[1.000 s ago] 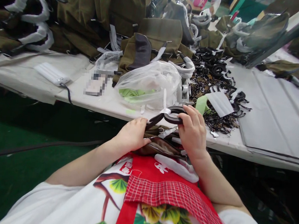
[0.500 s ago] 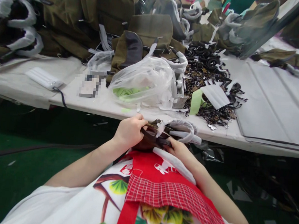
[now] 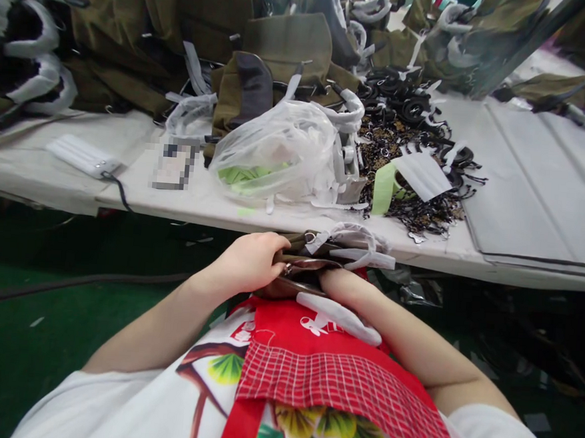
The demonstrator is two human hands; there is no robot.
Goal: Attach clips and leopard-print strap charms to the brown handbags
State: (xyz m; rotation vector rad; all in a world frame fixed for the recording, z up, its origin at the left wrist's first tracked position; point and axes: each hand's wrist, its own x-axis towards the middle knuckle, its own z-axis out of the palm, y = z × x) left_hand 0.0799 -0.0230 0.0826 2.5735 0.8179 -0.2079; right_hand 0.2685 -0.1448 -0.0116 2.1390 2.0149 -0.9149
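Note:
At the table's front edge, against my body, is a brown-olive handbag (image 3: 288, 287) with its zippered mouth (image 3: 314, 264) parted. My left hand (image 3: 254, 262) is closed on the left end of that mouth, thumb near the zipper. My right hand (image 3: 341, 282) reaches down into the bag past the wrist; its fingers are hidden inside. On the far side of the bag stands a handle in white wrapping (image 3: 364, 236). Another white-wrapped handle (image 3: 338, 314) lies on the near side, over my red apron (image 3: 285, 325).
Olive bags (image 3: 130, 27) are heaped along the back of the white table (image 3: 198, 206). Nearer sit a clear plastic bag (image 3: 277, 151), a pile of black straps with metal fittings (image 3: 403, 133), a phone-like object (image 3: 173, 164) and a white corded power bank-like block (image 3: 81, 154).
My right hand has gone from holding a dark strap at the bag's rim to inside the bag. The mouth now shows its zipper parted. The view has tilted slightly down.

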